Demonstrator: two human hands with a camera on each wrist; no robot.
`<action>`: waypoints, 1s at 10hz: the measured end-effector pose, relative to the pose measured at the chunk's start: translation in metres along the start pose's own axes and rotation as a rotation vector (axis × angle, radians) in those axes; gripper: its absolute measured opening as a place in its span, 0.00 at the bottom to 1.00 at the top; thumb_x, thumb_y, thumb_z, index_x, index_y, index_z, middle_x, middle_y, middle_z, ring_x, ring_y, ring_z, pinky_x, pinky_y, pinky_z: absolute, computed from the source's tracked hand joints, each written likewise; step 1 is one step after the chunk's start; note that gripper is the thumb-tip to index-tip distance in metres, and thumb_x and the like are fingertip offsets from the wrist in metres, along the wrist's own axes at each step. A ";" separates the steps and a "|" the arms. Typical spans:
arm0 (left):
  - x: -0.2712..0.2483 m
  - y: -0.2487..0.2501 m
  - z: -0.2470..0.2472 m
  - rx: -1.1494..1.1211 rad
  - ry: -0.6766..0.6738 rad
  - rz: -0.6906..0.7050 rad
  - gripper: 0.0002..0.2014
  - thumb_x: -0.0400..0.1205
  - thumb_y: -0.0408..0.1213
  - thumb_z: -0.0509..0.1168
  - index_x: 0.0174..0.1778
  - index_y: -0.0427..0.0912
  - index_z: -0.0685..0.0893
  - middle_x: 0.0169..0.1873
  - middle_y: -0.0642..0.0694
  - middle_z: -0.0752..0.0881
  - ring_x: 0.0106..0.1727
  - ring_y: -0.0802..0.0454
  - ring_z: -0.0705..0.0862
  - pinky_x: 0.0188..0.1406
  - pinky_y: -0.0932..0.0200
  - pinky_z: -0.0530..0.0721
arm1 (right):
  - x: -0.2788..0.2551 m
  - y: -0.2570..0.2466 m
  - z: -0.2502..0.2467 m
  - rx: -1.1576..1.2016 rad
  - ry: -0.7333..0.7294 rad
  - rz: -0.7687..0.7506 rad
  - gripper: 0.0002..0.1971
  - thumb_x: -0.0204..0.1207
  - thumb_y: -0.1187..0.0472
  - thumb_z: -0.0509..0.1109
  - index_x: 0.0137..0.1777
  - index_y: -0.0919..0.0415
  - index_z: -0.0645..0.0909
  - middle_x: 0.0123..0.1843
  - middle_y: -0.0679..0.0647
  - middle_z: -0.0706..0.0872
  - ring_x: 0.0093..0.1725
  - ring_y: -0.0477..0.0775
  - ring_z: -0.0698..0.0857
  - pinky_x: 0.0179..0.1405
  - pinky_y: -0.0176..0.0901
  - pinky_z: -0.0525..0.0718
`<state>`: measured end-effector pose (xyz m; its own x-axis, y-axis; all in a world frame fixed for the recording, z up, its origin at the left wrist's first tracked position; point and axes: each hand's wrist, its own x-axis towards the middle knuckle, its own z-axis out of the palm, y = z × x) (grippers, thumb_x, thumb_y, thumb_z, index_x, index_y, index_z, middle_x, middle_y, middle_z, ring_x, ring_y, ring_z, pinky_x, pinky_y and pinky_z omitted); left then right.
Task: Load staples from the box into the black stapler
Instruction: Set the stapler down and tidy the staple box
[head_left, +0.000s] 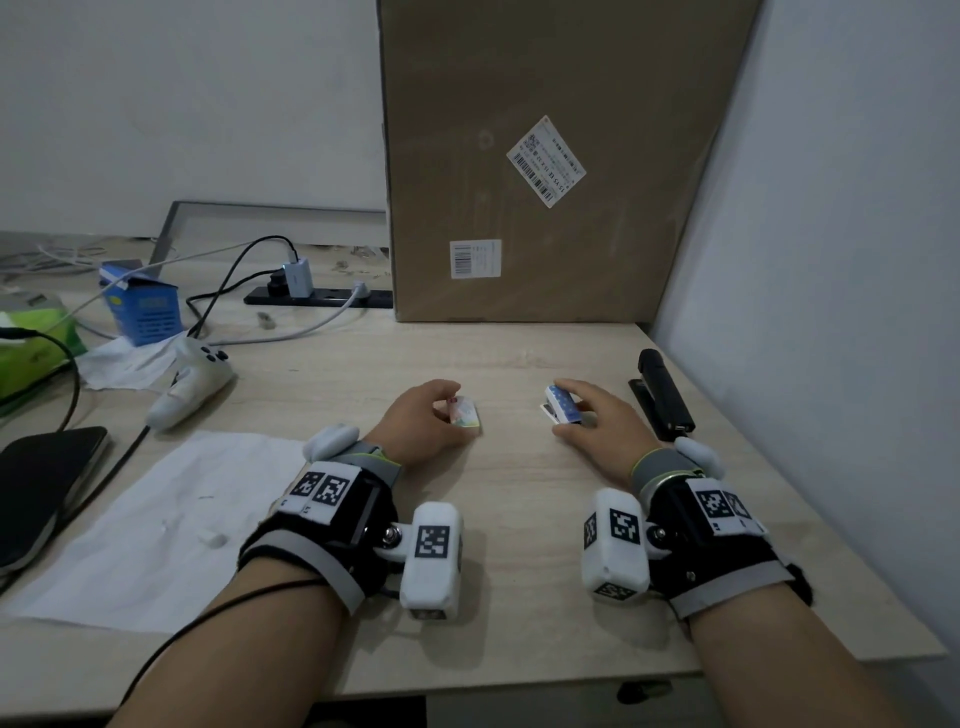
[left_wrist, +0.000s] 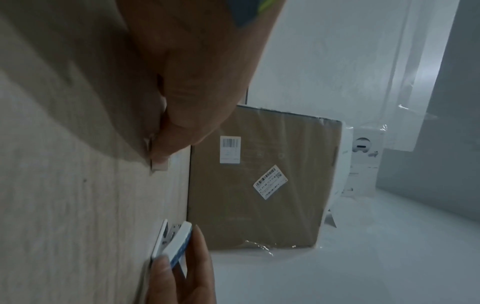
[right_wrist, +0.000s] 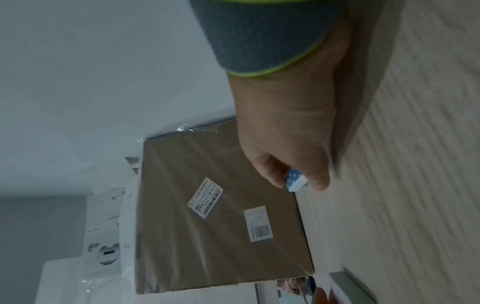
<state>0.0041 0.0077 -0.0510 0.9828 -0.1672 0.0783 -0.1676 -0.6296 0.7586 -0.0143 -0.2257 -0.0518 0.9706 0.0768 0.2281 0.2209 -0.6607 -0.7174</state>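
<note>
The black stapler (head_left: 664, 395) lies closed near the table's right edge, untouched. Just left of it, my right hand (head_left: 563, 409) pinches a small blue-and-white dotted mini stapler (head_left: 560, 407) between thumb and fingers, low over the table. The right wrist view shows its tip (right_wrist: 294, 179) poking out of my fingers, and the left wrist view shows it (left_wrist: 172, 239) with its mouth apart and metal inside. My left hand (head_left: 451, 411) grips a small colourful staple box (head_left: 466, 414) resting on the table. Only a pale edge of that box (left_wrist: 159, 165) shows under my thumb.
A large wrapped cardboard box (head_left: 545, 156) stands at the back against the wall. A white game controller (head_left: 192, 382), a power strip (head_left: 317, 297) with cables, a blue carton (head_left: 141, 306) and a dark flat device (head_left: 47, 483) crowd the left. A white paper sheet (head_left: 156, 525) lies front left.
</note>
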 end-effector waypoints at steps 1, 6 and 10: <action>0.001 -0.003 -0.001 -0.041 0.005 0.046 0.34 0.70 0.36 0.77 0.72 0.42 0.73 0.64 0.43 0.82 0.53 0.52 0.81 0.53 0.65 0.74 | 0.001 0.000 0.003 0.018 0.039 -0.003 0.25 0.70 0.68 0.71 0.68 0.55 0.75 0.68 0.54 0.80 0.56 0.52 0.79 0.56 0.38 0.74; 0.021 0.019 0.020 -0.018 -0.122 0.115 0.33 0.70 0.36 0.77 0.71 0.41 0.73 0.67 0.43 0.82 0.68 0.49 0.79 0.63 0.63 0.74 | 0.012 0.016 -0.001 -0.024 0.205 0.093 0.24 0.69 0.67 0.73 0.67 0.59 0.77 0.66 0.58 0.82 0.59 0.58 0.80 0.61 0.45 0.75; 0.026 0.022 0.018 -0.098 -0.124 0.010 0.42 0.71 0.45 0.76 0.79 0.45 0.62 0.78 0.46 0.69 0.77 0.47 0.69 0.69 0.57 0.70 | 0.011 0.015 -0.002 0.120 0.319 0.134 0.24 0.71 0.59 0.74 0.67 0.60 0.76 0.68 0.56 0.79 0.68 0.55 0.75 0.63 0.42 0.70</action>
